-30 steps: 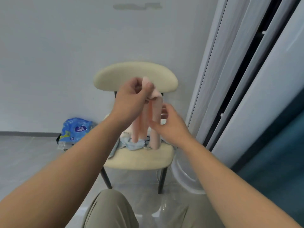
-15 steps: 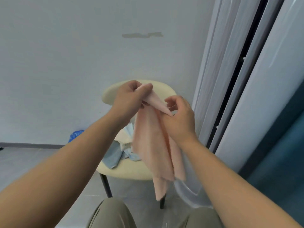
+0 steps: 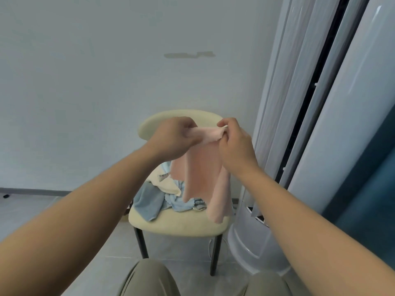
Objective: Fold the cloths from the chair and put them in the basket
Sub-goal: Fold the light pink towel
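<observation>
The person's left grip [image 3: 175, 137] is pinching one top corner of the pink cloth [image 3: 201, 171], with its fingers curled around the cloth. The right grip [image 3: 235, 146] is pinching the other corner between thumb and fingertips. The cloth is hanging between them in front of the chair [image 3: 177, 226], its lower end dangling over the seat's right edge. Blue cloths [image 3: 147, 201] and a cream cloth [image 3: 165, 184] are lying heaped on the seat.

Top corners of the pink cloth [image 3: 198, 167] buried in the fingers of left hand [image 3: 173, 139] and right hand [image 3: 234, 148], chair [image 3: 149, 124] backrest middle hidden behind both hands, label [image 3: 163, 176] on cream cloth [image 3: 166, 186] below left hand unreadable
</observation>
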